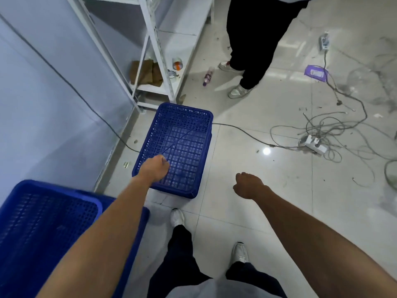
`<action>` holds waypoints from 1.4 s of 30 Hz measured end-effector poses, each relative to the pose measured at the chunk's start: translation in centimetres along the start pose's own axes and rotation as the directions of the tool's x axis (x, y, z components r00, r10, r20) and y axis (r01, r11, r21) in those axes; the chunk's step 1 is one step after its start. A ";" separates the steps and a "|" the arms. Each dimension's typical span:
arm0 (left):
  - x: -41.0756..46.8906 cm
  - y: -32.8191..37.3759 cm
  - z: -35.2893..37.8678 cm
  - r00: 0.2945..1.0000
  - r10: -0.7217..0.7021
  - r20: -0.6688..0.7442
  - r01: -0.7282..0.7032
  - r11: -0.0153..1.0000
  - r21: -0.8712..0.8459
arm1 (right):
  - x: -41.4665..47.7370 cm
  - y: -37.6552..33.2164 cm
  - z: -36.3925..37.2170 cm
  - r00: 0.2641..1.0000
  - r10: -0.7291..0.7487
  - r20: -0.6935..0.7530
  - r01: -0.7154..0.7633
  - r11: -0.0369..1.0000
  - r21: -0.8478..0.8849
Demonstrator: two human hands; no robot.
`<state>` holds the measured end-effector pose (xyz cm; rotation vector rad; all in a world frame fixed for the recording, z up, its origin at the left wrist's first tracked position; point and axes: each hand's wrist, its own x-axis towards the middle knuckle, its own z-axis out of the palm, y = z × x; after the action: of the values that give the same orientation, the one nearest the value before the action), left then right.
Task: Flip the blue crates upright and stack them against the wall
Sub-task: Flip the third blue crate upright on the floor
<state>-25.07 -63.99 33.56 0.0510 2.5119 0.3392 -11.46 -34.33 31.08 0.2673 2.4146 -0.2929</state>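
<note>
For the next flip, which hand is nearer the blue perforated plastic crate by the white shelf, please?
Left: left hand overlaps the crate, near-left corner; right hand hangs apart, to its right.

Dk navy trousers, white sneakers, lt grey top, bare forearms.

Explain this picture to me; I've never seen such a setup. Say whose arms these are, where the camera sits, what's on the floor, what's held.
No machine here: a person wears a wide-angle camera on the head, looking down, so the arms are their own. The left hand is over the near end of a blue crate on the floor by the wall, fingers curled; whether it grips cannot be told. The right hand hangs loosely curled, holding nothing. A second crate sits lower left. Beyond are a shelf, another person's legs, a bottle and loose cables.
</note>
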 end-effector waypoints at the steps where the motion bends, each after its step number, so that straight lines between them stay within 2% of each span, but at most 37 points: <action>1: 2.3 -0.7 -0.4 1.000 0.013 0.015 -0.013 1.000 -0.017 | 1.4 -0.9 0.0 1.000 0.024 0.000 -0.024 0.999 0.034; 7: 12.9 -5.3 -1.6 0.992 0.047 0.119 -0.028 0.988 -0.152 | 9.8 -6.3 1.5 0.992 0.115 0.044 -0.121 0.980 0.158; 12: 20.9 -10.1 2.0 0.983 0.007 0.186 0.014 0.994 -0.112 | 18.5 -9.2 5.2 0.986 0.136 0.095 -0.153 0.968 0.198; 18: 30.3 -14.7 8.0 0.981 -0.070 0.179 0.083 0.994 -0.068 | 29.9 -9.6 11.6 0.981 0.175 0.086 -0.192 0.941 0.280; 21: 34.8 -16.4 10.6 0.982 -0.117 0.146 0.122 0.992 -0.025 | 35.1 -9.7 14.6 0.966 0.244 0.086 -0.258 0.892 0.371; 26: 40.9 -19.2 13.8 0.990 -0.135 -0.048 0.138 0.988 0.070 | 41.6 -10.7 17.9 0.926 0.376 0.010 -0.324 0.783 0.531; 28: 42.6 -20.4 14.8 0.981 -0.159 -0.111 0.169 0.982 0.084 | 43.1 -11.3 18.8 0.897 0.440 -0.048 -0.337 0.750 0.569; 30: 43.5 -21.3 15.7 0.977 -0.181 -0.113 0.191 0.978 0.081 | 43.9 -11.9 19.4 0.847 0.510 -0.150 -0.336 0.733 0.591; 32: 44.2 -22.2 16.5 0.975 -0.196 -0.100 0.203 0.978 0.056 | 44.3 -12.2 19.9 0.784 0.568 -0.249 -0.323 0.716 0.619; 34: 44.6 -22.8 16.9 0.971 -0.213 -0.109 0.212 0.977 -0.018 | 44.9 -12.2 20.4 0.743 0.610 -0.276 -0.309 0.678 0.667; 37: 45.8 -23.4 16.4 0.956 -0.268 -0.120 0.253 0.959 -0.129 | 46.0 -12.1 20.9 0.745 0.638 -0.195 -0.334 0.609 0.719; 40: 47.1 -23.5 14.9 0.944 -0.329 -0.035 0.313 0.922 -0.228 | 46.8 -11.8 20.9 0.745 0.645 -0.168 -0.354 0.597 0.720; 42: 47.4 -23.3 14.4 0.949 -0.316 -0.008 0.296 0.896 -0.329 | 47.0 -11.0 20.7 0.739 0.656 -0.152 -0.378 0.591 0.713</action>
<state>-54.79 -77.88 -10.24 -0.4898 2.4377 0.6238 -36.91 -45.26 -13.59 1.4874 2.3773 -0.8591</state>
